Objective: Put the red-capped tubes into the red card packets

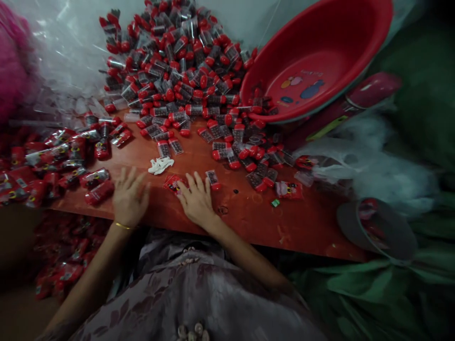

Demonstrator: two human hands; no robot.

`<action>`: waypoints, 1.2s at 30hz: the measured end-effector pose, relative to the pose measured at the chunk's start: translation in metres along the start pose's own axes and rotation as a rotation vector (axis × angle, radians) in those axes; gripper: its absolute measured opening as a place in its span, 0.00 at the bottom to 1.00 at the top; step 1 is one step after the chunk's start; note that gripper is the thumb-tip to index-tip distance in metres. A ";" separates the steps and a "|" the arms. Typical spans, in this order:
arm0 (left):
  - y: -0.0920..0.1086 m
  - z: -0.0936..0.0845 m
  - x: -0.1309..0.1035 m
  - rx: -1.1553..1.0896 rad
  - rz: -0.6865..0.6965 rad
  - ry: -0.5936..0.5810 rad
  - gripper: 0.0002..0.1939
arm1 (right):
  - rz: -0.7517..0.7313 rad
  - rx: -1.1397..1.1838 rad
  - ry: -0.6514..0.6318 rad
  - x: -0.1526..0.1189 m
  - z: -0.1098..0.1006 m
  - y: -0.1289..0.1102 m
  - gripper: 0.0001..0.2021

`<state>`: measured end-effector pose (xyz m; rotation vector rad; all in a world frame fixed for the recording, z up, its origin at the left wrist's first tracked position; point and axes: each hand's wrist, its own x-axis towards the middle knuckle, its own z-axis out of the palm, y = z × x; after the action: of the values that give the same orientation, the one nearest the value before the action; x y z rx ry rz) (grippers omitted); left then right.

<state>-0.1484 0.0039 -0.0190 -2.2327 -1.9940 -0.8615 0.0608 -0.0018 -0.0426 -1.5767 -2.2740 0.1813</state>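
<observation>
Red cartoon-printed packet (170, 182) seen near desk's (249, 220) front edge, partly covered by right hand (197, 199), its fingers apart; left hand (130, 199) blurred beside same edge, fingers likewise spread. Packet probably best steadied flat, with light pressure only.

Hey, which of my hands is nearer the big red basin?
Right. The right hand is at a red packet, left of the basin and nearer you; the left hand is farther left, beside other red packets.
</observation>
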 end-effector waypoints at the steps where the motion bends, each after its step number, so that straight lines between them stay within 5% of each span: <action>1: 0.011 0.009 0.001 -0.036 0.033 -0.065 0.18 | -0.003 0.012 -0.005 0.004 0.004 -0.005 0.20; 4: 0.032 0.029 0.002 -0.072 0.060 -0.184 0.17 | -0.001 0.039 -0.014 0.015 0.010 -0.011 0.17; 8: 0.033 0.040 0.001 -0.071 0.054 -0.263 0.18 | -0.020 0.090 -0.022 0.019 0.011 -0.008 0.14; 14: 0.036 0.027 -0.001 -0.226 -0.083 -0.087 0.24 | 0.007 0.110 0.065 0.017 0.009 0.000 0.13; 24: 0.089 0.027 0.011 -1.131 -0.528 -0.141 0.13 | 0.097 0.497 0.366 0.002 -0.019 0.003 0.11; 29: 0.086 0.025 0.018 -1.046 -0.403 -0.353 0.11 | 0.070 0.687 0.285 0.003 -0.038 0.030 0.24; 33: 0.080 0.022 0.024 -0.671 -0.155 -0.390 0.08 | -0.063 0.573 0.185 0.009 -0.048 0.040 0.09; 36: 0.083 0.023 0.027 -0.599 -0.088 -0.389 0.09 | -0.056 0.440 0.250 0.008 -0.046 0.036 0.12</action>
<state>-0.0624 0.0226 0.0005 -2.8314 -2.2302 -1.2563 0.1066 0.0145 -0.0091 -1.2314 -1.9195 0.4136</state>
